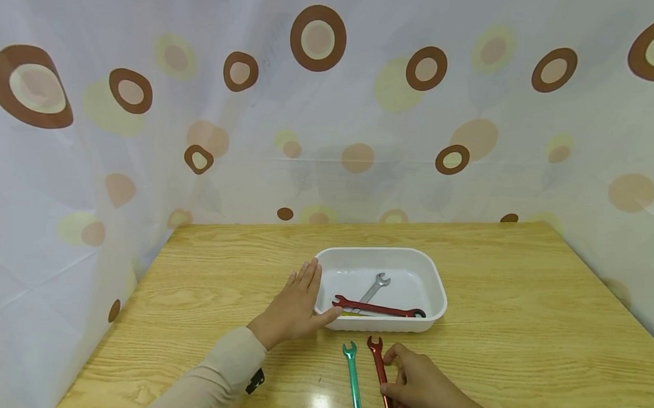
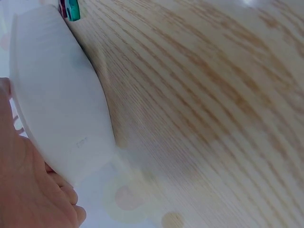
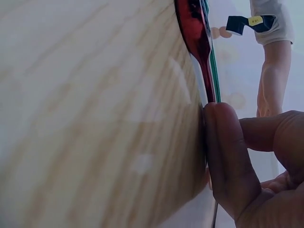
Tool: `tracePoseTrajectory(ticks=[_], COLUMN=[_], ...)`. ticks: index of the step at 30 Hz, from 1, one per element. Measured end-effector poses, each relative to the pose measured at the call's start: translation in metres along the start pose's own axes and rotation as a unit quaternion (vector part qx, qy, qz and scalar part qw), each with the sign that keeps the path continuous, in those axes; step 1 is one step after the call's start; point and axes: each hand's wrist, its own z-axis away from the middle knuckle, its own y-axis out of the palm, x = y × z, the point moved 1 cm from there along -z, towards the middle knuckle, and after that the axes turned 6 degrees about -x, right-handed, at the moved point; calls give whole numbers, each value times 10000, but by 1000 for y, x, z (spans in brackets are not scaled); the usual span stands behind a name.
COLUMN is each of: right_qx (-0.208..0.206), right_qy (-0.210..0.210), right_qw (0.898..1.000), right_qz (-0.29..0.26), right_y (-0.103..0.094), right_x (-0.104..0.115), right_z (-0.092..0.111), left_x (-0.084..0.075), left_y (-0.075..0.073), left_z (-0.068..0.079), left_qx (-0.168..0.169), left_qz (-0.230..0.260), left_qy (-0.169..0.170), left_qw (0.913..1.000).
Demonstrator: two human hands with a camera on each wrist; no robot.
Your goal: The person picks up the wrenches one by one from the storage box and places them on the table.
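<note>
My left hand (image 1: pixel 295 309) rests against the left end of a white tray (image 1: pixel 436 303), its fingers straight along the side and its thumb over the front corner. In the left wrist view, that hand (image 2: pixel 28 175) lies along the tray's outer wall (image 2: pixel 66 95). A red wrench (image 1: pixel 379 367) lies on the table in front of the tray. My right hand (image 1: pixel 425 385) pinches its shaft from the right with bent fingers. The right wrist view shows the fingertips (image 3: pixel 221 116) right at the red shaft. Left of it lies a green wrench (image 1: pixel 354 378).
Inside the tray are a silver wrench (image 1: pixel 375 286), another red wrench (image 1: pixel 379 308) and a yellow piece (image 1: pixel 349 314) mostly hidden by the front wall. The wooden table (image 1: pixel 519 310) runs back to a patterned curtain (image 1: pixel 352 126), which also rises along both sides.
</note>
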Motion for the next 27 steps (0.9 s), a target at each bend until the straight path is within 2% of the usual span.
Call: tracePoseTrajectory(ticks=[10, 20, 23, 27], right_qx=[70, 62, -33, -239], right_qy=[184, 163, -122, -802], right_qw=[9996, 9990, 9971, 9898], right_qz=[187, 407, 749, 1149], right_y=[-1, -1, -4, -13], right_x=[-2, 0, 5, 20], right_z=[-1, -1, -1, -2], left_x=[-1, -1, 0, 0], left_y=[0, -2, -1, 0], left_z=[0, 1, 0, 0], left_qx=[0, -33, -24, -15], left_qz=[-20, -16, -18, -10], left_qy=[-26, -16, -11, -15], left_qw=[10000, 10000, 10000, 10000])
